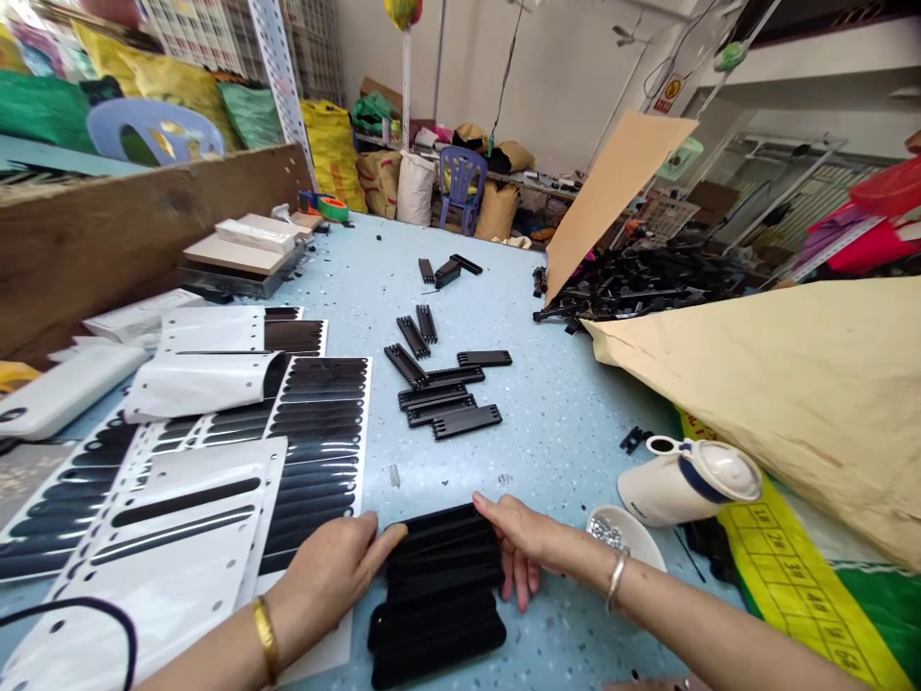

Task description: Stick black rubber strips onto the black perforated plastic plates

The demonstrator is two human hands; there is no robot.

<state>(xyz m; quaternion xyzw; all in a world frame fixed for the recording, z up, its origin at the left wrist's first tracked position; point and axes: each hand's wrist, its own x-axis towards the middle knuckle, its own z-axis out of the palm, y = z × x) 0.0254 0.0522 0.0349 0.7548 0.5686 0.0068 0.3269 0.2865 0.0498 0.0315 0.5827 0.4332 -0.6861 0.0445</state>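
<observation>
So over on the left of the frame I've got the white backing sheets (pixel 216 461) with rows of black adhesive strips, fanned out and overlapping, and they run right up to my left hand (pixel 338 571). That hand is flat and loose, fingers together, thumb pressed against the left edge of the stack of black foam pads (pixel 438 595). Not gripping anything, just pushing in from the side.

The stack sits low in the middle of the frame, right between both hands on the blue table (pixel 561 422). My right hand (pixel 522 547) does the same from the other side: open, fingers spread over the top right corner, holding nothing.

What worries me: the pads look soft and are already a bit staggered, so if I squeeze unevenly I reckon the pile buckles or fans out toward me. The left edge is also touching those sticky sheets, so a pad could catch there.

Further right, just beside my wrist, there's a small white bowl (pixel 637 537) of what looks like little metal bits, plus a white jug (pixel 683 485) on its side. An elbow swing could scatter those
</observation>
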